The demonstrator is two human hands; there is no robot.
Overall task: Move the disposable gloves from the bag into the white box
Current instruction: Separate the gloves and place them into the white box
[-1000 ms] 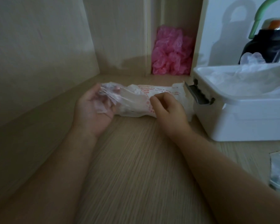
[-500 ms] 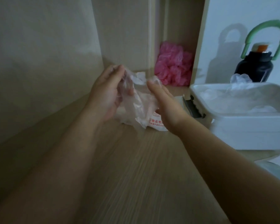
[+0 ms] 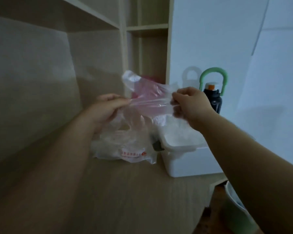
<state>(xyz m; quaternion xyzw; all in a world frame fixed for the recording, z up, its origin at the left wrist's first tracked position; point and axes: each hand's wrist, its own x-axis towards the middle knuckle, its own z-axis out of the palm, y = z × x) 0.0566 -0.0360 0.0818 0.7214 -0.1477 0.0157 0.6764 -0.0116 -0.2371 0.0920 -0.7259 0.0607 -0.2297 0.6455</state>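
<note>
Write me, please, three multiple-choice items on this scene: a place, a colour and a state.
1. Where does the printed clear plastic bag lie? A) on the wooden desk beside the white plastic box; B) inside it; C) on a shelf.
2. What colour is the dark bottle's loop handle? A) red; B) green; C) yellow.
3. How is the thin clear plastic glove held? A) loose in the box; B) one-handed; C) stretched between both hands.
Key: 1A, it sits on the desk; 2B, the loop is green; 3C, left hand and right hand each pinch it.

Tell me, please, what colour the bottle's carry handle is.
The carry handle is light green, best seen in the head view.
</note>
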